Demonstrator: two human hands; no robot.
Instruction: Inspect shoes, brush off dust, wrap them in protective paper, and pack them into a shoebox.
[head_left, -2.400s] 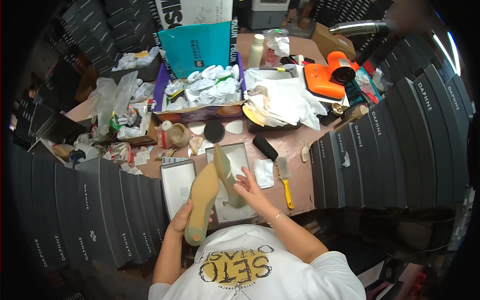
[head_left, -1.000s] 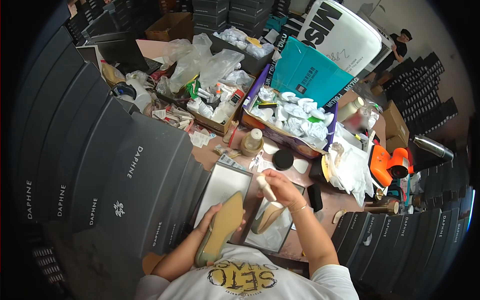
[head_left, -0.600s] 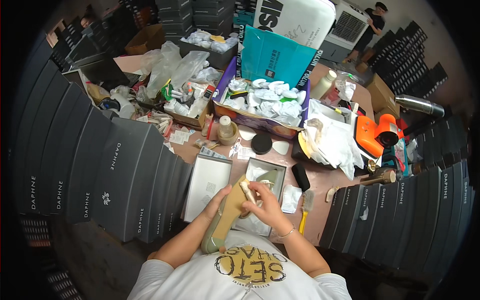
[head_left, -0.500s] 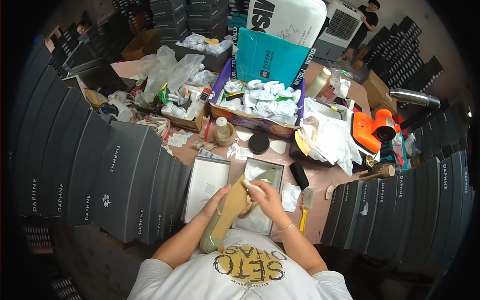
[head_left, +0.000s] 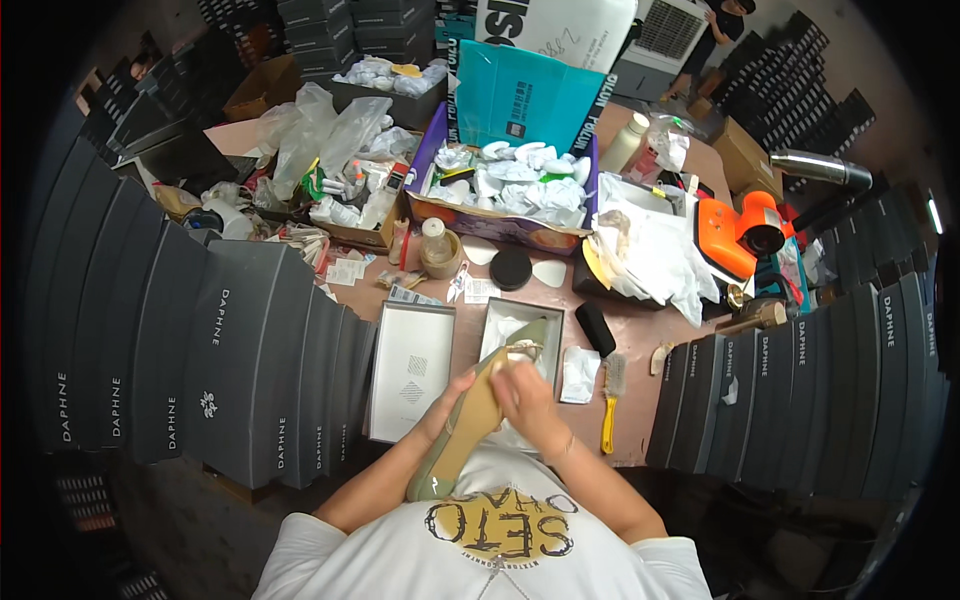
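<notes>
Left hand (head_left: 447, 398) is clamping the tan shoe (head_left: 478, 412) mid-length, long axis running from chest up toward the open box (head_left: 548, 322). Right hand (head_left: 520, 385) is pinching its upper, nearer the toe.

Cluttered brown worktable (head_left: 660, 340) amid stacked grey boxes (head_left: 230, 370)

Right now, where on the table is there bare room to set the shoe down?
Bare table between the yellow-handled brush and the black box stack, and around the black round tin. The table's far half is crowded.
</notes>
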